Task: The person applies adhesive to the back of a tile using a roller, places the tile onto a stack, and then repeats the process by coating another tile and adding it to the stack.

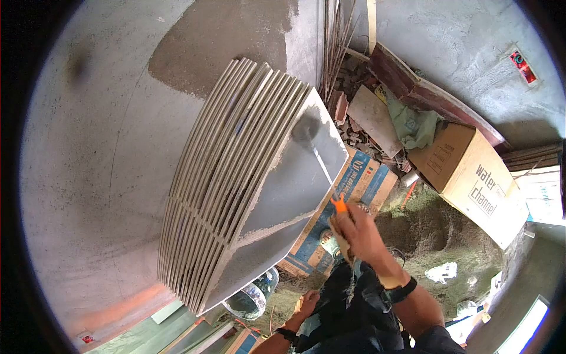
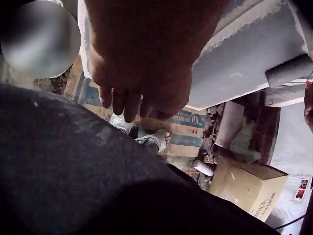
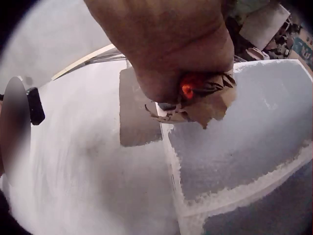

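My right hand [image 1: 364,235] grips the orange handle [image 1: 339,205] of a paint roller, with torn brown cardboard [image 3: 212,105] around the grip. The dark roller head [image 1: 306,128] lies over the upper part of a grey-faced panel [image 1: 277,183], the outermost of a leaning stack with pale edges. In the left wrist view the roller head [image 2: 288,72] is at the right, by the panel. My left hand [image 1: 308,302] hangs by the leg, holding nothing; in the left wrist view its fingers [image 2: 129,104] hang loosely downward.
A bucket [image 1: 254,300] stands below the stack. Flattened blue and brown cardboard [image 1: 309,239] lies by the feet. Rubble [image 1: 354,133], a green sack [image 1: 415,124] and a "water channel" box [image 1: 483,186] are to the right. The wall [image 1: 106,147] is behind the stack.
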`<action>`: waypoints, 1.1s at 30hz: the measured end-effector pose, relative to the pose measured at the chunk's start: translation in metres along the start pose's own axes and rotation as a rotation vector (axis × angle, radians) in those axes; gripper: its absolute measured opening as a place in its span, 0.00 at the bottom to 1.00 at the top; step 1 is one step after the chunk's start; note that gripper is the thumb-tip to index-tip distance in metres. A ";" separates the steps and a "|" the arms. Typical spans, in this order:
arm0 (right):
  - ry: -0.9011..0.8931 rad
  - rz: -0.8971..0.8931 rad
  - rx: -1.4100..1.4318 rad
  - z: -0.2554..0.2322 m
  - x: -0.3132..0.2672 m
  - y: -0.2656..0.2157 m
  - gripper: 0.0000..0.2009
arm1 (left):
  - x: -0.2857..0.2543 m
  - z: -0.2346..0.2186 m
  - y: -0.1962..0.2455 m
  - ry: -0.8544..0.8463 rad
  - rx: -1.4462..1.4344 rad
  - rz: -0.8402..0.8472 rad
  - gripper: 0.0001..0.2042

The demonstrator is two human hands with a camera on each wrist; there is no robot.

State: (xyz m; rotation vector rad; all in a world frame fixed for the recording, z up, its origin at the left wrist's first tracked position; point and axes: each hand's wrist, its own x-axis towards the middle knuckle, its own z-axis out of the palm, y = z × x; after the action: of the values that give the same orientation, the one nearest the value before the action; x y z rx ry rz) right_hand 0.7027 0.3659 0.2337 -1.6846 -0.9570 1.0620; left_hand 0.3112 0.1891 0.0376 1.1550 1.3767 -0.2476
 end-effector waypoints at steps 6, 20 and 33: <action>-0.133 0.174 0.032 0.030 -0.050 -0.004 0.18 | 0.019 0.009 -0.041 0.006 -0.121 0.039 0.16; -0.032 0.033 0.162 0.008 -0.012 0.009 0.15 | 0.018 -0.002 -0.012 0.029 -0.102 0.111 0.14; 0.055 0.226 0.256 -0.016 0.035 0.019 0.15 | 0.023 -0.002 -0.011 -0.013 -0.104 0.080 0.18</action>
State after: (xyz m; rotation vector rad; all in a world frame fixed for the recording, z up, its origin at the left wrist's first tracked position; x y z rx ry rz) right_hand 0.7324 0.3878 0.2115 -1.6240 -0.5771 1.2235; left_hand 0.3077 0.1966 0.0129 1.1172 1.3135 -0.1242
